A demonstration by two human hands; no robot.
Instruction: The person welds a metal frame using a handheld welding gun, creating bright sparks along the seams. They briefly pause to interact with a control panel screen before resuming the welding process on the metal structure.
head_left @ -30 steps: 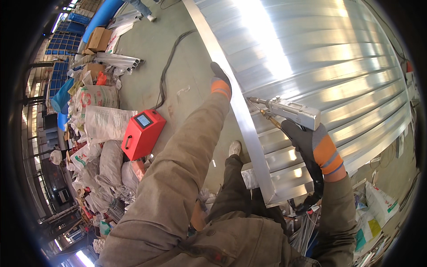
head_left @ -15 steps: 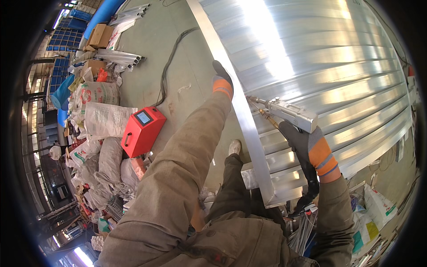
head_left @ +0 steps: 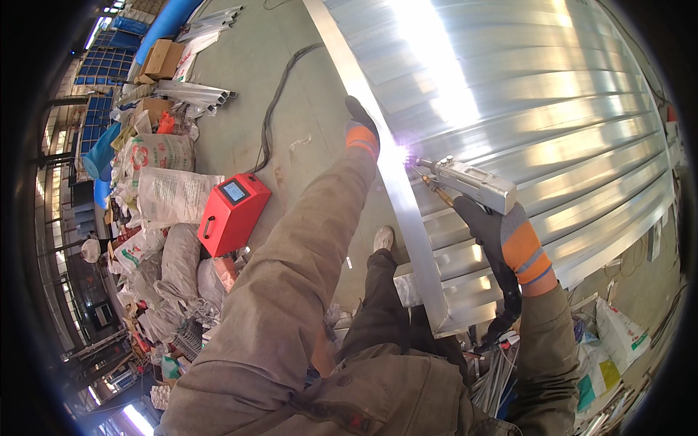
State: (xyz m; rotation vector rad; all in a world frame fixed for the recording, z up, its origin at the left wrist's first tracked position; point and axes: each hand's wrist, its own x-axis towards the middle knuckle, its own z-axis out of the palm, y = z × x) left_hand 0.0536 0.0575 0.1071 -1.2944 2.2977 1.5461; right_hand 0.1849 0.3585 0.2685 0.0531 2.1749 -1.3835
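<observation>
My right hand (head_left: 486, 227), in a grey and orange glove, is closed around the handle of a silver handheld welding gun (head_left: 476, 186). A thin brass-coloured wire feeder runs along the gun's near side. The nozzle meets the inner edge of a flat metal bar (head_left: 418, 223), and a bright violet-white spark (head_left: 401, 154) glows there. My left hand (head_left: 361, 127), gloved alike, grips the same bar's outer edge just left of the spark; its fingers are partly hidden. The bar borders a large ribbed, shiny metal panel (head_left: 538, 138).
A red box-shaped machine (head_left: 236, 214) with a small screen stands on the floor at left, a black cable (head_left: 270, 116) behind it. White sacks (head_left: 174, 195), cardboard boxes (head_left: 163, 59) and metal profiles (head_left: 193, 93) crowd the left side. More bags (head_left: 618, 336) lie at lower right.
A bright spark has appeared at the gun's nozzle. The welding gun and my right hand have shifted very slightly left and up; my left hand has barely moved.
</observation>
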